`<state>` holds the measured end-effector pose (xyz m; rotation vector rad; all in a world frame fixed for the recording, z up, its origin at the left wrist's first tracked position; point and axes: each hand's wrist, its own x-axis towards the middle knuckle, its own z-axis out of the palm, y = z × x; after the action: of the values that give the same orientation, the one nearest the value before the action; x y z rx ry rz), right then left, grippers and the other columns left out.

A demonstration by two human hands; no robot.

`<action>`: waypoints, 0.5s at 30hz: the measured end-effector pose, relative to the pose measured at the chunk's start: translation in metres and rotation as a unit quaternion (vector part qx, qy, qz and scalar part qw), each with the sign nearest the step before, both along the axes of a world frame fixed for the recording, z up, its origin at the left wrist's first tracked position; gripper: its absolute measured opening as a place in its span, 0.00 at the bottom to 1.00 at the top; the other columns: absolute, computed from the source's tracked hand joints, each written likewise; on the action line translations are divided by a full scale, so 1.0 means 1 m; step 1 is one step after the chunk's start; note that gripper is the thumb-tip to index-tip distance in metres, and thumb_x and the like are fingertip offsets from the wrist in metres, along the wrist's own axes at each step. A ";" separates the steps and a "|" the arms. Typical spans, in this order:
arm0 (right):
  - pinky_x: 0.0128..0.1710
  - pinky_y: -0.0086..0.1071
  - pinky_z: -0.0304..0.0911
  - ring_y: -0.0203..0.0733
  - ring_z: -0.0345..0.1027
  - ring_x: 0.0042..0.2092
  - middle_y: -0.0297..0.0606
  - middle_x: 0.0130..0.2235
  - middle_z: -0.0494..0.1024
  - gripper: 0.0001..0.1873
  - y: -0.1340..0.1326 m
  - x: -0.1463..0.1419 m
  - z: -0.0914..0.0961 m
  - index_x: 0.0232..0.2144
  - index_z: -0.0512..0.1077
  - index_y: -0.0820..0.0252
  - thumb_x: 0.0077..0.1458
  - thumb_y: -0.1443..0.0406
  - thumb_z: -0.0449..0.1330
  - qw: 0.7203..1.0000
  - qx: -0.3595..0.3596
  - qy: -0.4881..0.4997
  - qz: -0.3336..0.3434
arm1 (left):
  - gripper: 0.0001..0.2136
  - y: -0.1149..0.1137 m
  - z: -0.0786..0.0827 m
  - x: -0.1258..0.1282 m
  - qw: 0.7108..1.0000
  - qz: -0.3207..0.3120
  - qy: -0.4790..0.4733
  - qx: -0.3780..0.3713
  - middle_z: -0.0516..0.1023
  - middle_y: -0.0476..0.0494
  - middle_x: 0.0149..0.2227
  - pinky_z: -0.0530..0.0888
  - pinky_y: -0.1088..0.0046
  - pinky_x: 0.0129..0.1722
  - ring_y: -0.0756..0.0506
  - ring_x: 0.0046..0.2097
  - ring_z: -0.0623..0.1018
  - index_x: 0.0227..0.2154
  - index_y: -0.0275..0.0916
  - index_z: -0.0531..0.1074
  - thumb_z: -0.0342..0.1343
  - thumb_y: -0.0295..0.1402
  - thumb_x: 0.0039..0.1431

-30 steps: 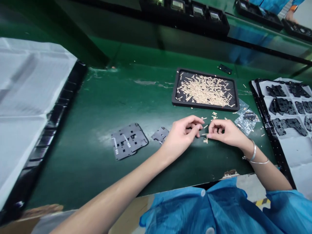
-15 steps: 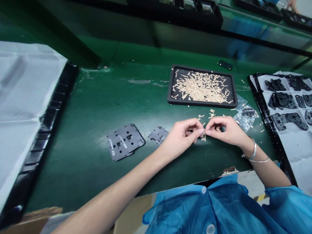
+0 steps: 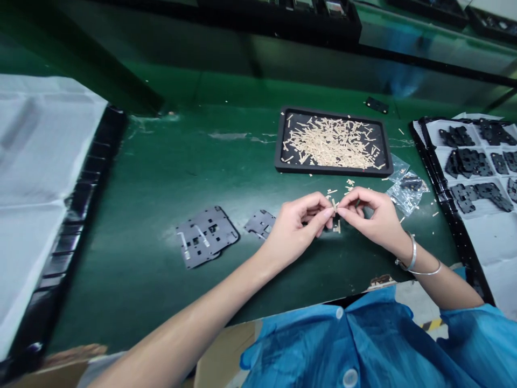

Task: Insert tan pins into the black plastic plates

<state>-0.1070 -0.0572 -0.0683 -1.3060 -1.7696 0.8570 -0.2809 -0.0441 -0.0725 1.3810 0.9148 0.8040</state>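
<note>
1. Tan strip (image 3: 334, 204): small and thin, held upright just above the green counter (image 3: 181, 167), near the picture's centre.
2. Left hand (image 3: 297, 226): thumb and forefinger pressed together on the strip from its 9 o'clock side; the other fingers are curled under.
3. Right hand (image 3: 374, 215): fingers pinching the same strip from 3 o'clock, fingertips meeting those of the left hand; two bangles at the wrist.
4. Loose strips (image 3: 337, 227): a few lying on the counter just below the fingertips, more scattered toward 12 o'clock.
5. Black tray (image 3: 331, 171): at 12 o'clock of the hands, heaped with tan strips; its near edge lies close to them.
6. Clear bag (image 3: 406, 189): at 2 o'clock, just beside the right hand.
7. Grey plates: large (image 3: 205, 235) and small (image 3: 260, 222), at 9 o'clock; the small one lies just beside the left hand.
8. Parts tray (image 3: 442, 202): at 3 o'clock, paper-lined, holding black pieces; its dark edge bounds the counter there.
9. White sheet (image 3: 36, 161): far at 9 o'clock, its black edge running along the counter.
10. Open room: bare green surface at 10 to 11 o'clock and along the counter's near edge at 6 o'clock.
</note>
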 end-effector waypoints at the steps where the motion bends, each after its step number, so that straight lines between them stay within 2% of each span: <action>1: 0.23 0.25 0.57 0.29 0.58 0.23 0.31 0.24 0.72 0.05 -0.001 0.000 0.000 0.26 0.73 0.60 0.54 0.67 0.61 0.999 0.035 -0.014 -0.005 | 0.08 0.000 0.000 0.000 1.000 -0.003 0.009 0.007 0.71 0.50 0.22 0.64 0.78 0.24 0.53 0.22 0.66 0.25 0.37 0.68 0.55 0.34 0.58; 5: 0.26 0.28 0.62 0.33 0.64 0.26 0.34 0.27 0.76 0.05 -0.002 0.000 0.001 0.28 0.75 0.59 0.56 0.69 0.61 0.987 0.145 -0.070 -0.005 | 0.07 0.000 -0.001 0.001 0.997 -0.005 0.056 0.051 0.71 0.50 0.22 0.64 0.78 0.23 0.53 0.22 0.67 0.25 0.38 0.68 0.53 0.33 0.58; 11: 0.28 0.29 0.65 0.33 0.66 0.26 0.35 0.26 0.77 0.08 -0.003 -0.001 0.001 0.26 0.75 0.59 0.57 0.69 0.60 0.975 0.190 -0.112 0.004 | 0.09 -0.001 -0.005 0.000 0.980 -0.002 0.118 0.160 0.67 0.51 0.19 0.60 0.77 0.23 0.53 0.21 0.64 0.24 0.38 0.67 0.50 0.32 0.59; 15: 0.29 0.30 0.66 0.35 0.69 0.28 0.37 0.26 0.78 0.09 -0.004 -0.001 0.000 0.26 0.74 0.60 0.58 0.70 0.58 0.963 0.231 -0.140 0.019 | 0.08 0.000 -0.003 0.000 0.984 -0.014 0.114 0.137 0.68 0.51 0.19 0.60 0.77 0.22 0.53 0.21 0.64 0.24 0.38 0.68 0.51 0.32 0.58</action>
<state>-0.1082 -0.0607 -0.0679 -1.1188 -2.0621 0.2511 -0.2807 -0.0440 -0.0755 1.7506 0.9838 0.7820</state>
